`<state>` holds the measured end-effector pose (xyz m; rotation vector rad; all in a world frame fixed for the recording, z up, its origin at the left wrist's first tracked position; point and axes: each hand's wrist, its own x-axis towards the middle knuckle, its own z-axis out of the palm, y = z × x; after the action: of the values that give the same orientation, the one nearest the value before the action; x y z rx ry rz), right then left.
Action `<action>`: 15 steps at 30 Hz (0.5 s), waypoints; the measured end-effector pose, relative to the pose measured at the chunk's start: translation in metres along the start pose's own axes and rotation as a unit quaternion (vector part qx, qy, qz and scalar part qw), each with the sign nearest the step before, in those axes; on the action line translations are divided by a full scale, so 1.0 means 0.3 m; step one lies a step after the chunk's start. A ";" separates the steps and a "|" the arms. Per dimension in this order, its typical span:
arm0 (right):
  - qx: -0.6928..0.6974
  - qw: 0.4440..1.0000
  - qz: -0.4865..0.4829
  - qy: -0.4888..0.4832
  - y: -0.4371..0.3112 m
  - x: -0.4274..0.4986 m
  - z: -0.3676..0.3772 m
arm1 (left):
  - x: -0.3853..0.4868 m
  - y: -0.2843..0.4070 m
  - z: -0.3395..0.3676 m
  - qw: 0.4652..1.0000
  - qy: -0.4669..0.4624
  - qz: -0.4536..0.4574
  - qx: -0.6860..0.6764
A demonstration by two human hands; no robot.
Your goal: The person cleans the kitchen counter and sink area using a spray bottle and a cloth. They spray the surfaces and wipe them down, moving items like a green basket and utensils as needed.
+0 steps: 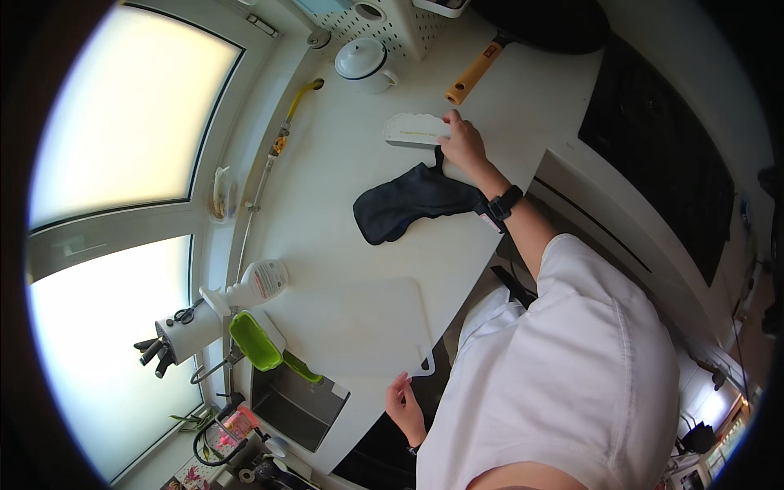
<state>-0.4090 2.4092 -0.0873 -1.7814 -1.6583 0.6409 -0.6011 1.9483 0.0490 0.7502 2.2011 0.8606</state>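
Observation:
My right hand [464,142] grips one end of a white scalloped-edge box [416,130], thumb on its near face and a finger behind. The box stands on the white counter and bears writing. Just below this hand lies a crumpled black fabric piece [410,199] with a strap loop; part of it lies beside my wrist. My left hand [405,405] holds nothing, its fingers loosely bent, close to the corner of a translucent cutting board [361,324]. That board lies on the counter with its handle cut-out near the front edge.
A frying pan [545,24] with a wooden-coloured handle and a lidded enamel mug [366,64] stand at the far end. A black cooktop [655,147] is to the right. Near the window are a spray bottle [263,283], a knife holder [190,331], a green container [257,343] and a sink [300,401].

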 end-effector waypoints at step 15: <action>-0.127 0.952 -0.255 -0.109 -0.350 -0.270 0.287 | -0.019 0.002 0.001 1.000 0.008 -0.011 0.008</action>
<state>-0.5512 2.3407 -0.0764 -1.3797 -2.3280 0.4080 -0.5971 1.9447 0.0514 0.7271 2.2282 0.8414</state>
